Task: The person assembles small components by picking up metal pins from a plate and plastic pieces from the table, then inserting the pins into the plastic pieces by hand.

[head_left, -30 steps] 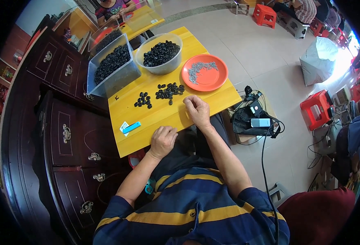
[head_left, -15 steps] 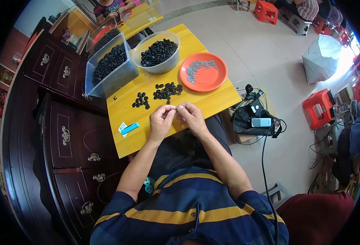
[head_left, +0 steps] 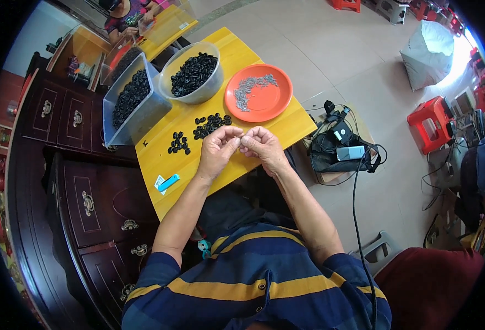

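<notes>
The worktop (head_left: 184, 168) is smooth, grained wood. The plate (head_left: 264, 103) is glossy plastic; the slivers (head_left: 244, 91) look like dull metal, the black pieces (head_left: 193, 77) like shiny plastic. Tub (head_left: 199, 97) and bin (head_left: 143, 118) are translucent plastic, the cabinet (head_left: 104, 206) polished wood.

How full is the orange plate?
Partly filled. Small grey pieces lie along the left and top of the orange plate; its lower right is bare.

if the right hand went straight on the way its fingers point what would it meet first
Most likely the left hand, whose fingertips sit right by those of the right hand; whether they touch is unclear.
</notes>
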Demonstrator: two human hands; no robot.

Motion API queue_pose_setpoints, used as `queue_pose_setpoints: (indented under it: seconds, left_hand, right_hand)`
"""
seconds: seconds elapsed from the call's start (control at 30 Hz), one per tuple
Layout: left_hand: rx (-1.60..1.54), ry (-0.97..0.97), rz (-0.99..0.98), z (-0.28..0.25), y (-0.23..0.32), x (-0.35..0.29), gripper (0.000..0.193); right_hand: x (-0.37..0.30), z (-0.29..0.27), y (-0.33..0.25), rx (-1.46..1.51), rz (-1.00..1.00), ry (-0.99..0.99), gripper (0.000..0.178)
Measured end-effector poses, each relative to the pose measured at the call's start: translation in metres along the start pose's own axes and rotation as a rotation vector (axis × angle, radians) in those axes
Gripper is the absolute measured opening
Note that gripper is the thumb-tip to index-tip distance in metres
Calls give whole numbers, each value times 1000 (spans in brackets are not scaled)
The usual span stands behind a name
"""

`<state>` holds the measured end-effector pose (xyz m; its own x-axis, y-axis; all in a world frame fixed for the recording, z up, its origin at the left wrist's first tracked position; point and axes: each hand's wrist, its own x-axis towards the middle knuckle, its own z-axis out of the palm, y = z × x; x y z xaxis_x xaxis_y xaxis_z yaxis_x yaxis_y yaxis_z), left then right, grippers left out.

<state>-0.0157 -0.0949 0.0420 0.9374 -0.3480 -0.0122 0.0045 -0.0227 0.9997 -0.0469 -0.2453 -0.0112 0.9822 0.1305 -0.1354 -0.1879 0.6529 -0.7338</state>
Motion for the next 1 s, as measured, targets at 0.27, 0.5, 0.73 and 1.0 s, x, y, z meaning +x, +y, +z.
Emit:
queue_pose_setpoints:
  seconds: [0.27,0.5,0.73,1.0]
  left_hand:
    - [825,-6,272,-1,4,95,10]
    - [1154,-84,422,7,-21,151,9]
    - [1349,-256,379,16,-16,173,10]
    - [1382,-391,435,16,-5,175,12]
  right_hand:
    - [4,-5,17,-379,-110,21,19]
    - [1,4,13,-684,-283,90,15]
    - [-1,3,10,-678,-306,90,14]
    - [-1,4,8,-683,-279,81,14]
